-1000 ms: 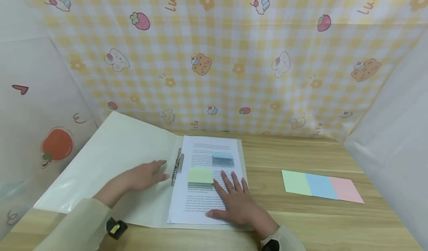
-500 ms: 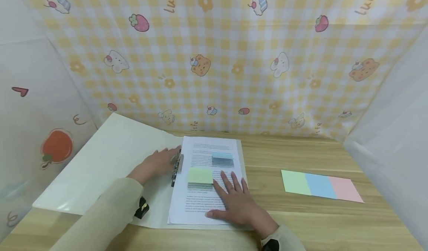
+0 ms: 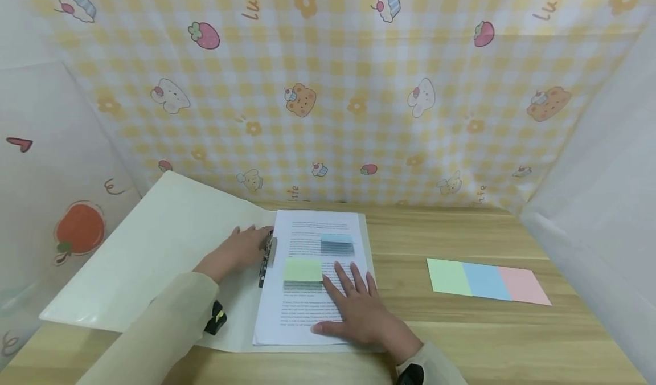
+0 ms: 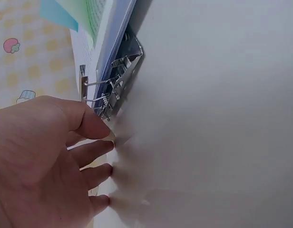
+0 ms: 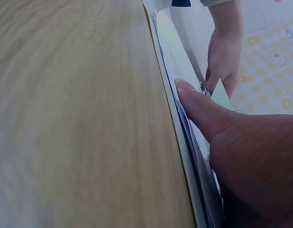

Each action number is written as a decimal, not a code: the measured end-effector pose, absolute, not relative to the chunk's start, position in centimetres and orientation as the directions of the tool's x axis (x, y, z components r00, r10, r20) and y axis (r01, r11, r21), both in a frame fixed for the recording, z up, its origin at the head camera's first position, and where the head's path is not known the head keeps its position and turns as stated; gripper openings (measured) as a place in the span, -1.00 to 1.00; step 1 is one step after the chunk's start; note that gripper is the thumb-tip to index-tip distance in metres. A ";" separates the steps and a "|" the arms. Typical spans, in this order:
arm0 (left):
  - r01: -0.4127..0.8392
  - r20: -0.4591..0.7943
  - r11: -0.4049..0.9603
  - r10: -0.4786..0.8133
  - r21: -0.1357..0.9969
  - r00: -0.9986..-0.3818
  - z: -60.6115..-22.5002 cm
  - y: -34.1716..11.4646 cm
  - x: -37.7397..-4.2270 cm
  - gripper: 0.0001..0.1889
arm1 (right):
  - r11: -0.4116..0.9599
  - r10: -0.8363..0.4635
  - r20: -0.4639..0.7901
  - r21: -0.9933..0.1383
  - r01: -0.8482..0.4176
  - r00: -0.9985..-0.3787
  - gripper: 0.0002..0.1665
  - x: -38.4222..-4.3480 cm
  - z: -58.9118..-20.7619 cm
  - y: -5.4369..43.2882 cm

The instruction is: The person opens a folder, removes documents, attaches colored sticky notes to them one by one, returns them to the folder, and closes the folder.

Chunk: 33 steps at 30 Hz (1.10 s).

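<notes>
A white ring binder (image 3: 154, 248) lies spread on the table, its left cover bare. Over its right side sits a stack of printed pages (image 3: 307, 328), bearing a green sticky note (image 3: 303, 270) and a blue sticky note (image 3: 336, 239). My left hand (image 3: 238, 253) is at the upper end of the metal binder clip (image 3: 265, 259); in the left wrist view its fingertips touch the binder's inner surface and the thumb is close to the clip's end. My right hand (image 3: 361, 316) rests flat on the lower right of the pages, fingers spread.
Right of the binder, a strip of green, blue and pink paper (image 3: 488, 281) lies on the wooden table (image 3: 492, 345). A yellow checked cloth (image 3: 338, 89) hangs behind the table, with pale sheets at both sides.
My left hand has moved right and up from the binder's left cover to the clip's upper end. The right hand has stayed on the pages. The head view has shifted slightly.
</notes>
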<state>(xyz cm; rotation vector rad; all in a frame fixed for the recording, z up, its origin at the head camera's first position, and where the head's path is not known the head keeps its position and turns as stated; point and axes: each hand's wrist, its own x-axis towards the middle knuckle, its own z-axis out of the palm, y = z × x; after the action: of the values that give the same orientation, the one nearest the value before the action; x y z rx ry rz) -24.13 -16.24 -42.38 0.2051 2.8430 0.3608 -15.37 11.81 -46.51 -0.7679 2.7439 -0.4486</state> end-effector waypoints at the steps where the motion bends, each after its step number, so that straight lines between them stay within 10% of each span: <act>1: 0.108 -0.241 0.958 0.174 0.264 -0.955 -42.3 -16.3 -24.1 -0.38 | 0.813 -0.538 -0.160 -0.357 -0.460 -0.827 0.13 -15.3 -46.5 11.8; 33: 0.217 -0.063 0.900 0.259 0.379 -0.964 -41.7 -16.9 -12.7 -0.17 | 0.825 -0.522 -0.170 -0.348 -0.445 -0.836 0.16 -15.2 -46.4 11.7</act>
<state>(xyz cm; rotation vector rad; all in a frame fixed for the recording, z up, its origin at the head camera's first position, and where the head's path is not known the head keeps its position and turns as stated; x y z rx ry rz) -12.74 -16.90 -41.72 0.3716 2.9526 0.5694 -15.21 11.68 -46.43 -0.7424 2.7499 -0.4326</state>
